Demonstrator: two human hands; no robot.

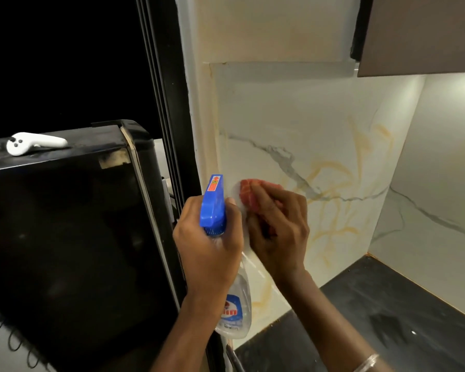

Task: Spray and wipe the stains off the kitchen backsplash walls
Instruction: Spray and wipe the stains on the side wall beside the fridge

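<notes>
My left hand point(207, 245) grips the neck of a clear spray bottle point(234, 310) with a blue trigger head point(212, 202), nozzle pointing up at the wall. My right hand point(277, 226) presses a red-orange cloth point(249, 193) against the white marble backsplash point(293, 130), just right of the bottle head. Yellow-orange streaky stains point(330, 183) cover the backsplash to the right of the cloth and run down toward the counter. The cloth's lower part is hidden under my fingers.
A black appliance point(65, 237) stands at the left with a white controller point(32, 143) on top. A dark countertop point(373, 318) lies below the backsplash. A brown upper cabinet point(419, 33) hangs at the top right. A second marble wall point(440, 170) meets the corner.
</notes>
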